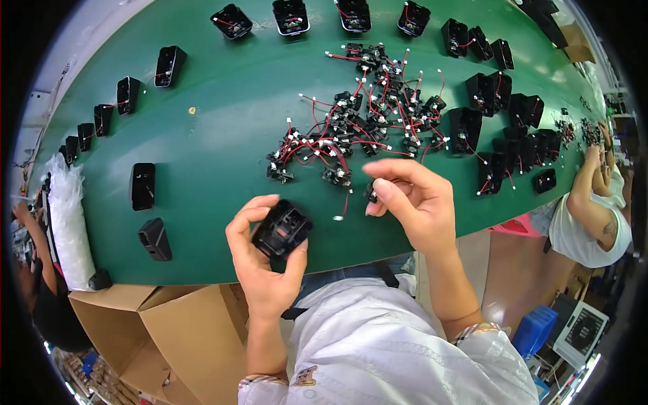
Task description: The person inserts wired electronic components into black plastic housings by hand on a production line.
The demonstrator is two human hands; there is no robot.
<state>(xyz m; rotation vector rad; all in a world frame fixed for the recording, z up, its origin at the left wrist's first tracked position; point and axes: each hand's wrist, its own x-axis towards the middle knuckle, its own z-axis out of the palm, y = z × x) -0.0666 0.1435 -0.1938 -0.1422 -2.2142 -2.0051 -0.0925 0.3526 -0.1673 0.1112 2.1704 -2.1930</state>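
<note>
Left hand [266,260] grips black housing [281,231] — open side up.

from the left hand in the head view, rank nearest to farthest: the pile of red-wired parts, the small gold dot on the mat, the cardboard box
1. Cardboard box: just below and left of the left hand.
2. Pile of red-wired parts: above and right, mid-mat.
3. Gold dot: up and left, alone on the green.
The box and pile's near edge are close; the dot is clearly last.

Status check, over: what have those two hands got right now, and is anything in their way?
Left hand grips black plastic housing. Right hand pinches small black connector, red wire trailing. Pile of wired connectors lies just beyond on green table; nothing between hands.
</note>
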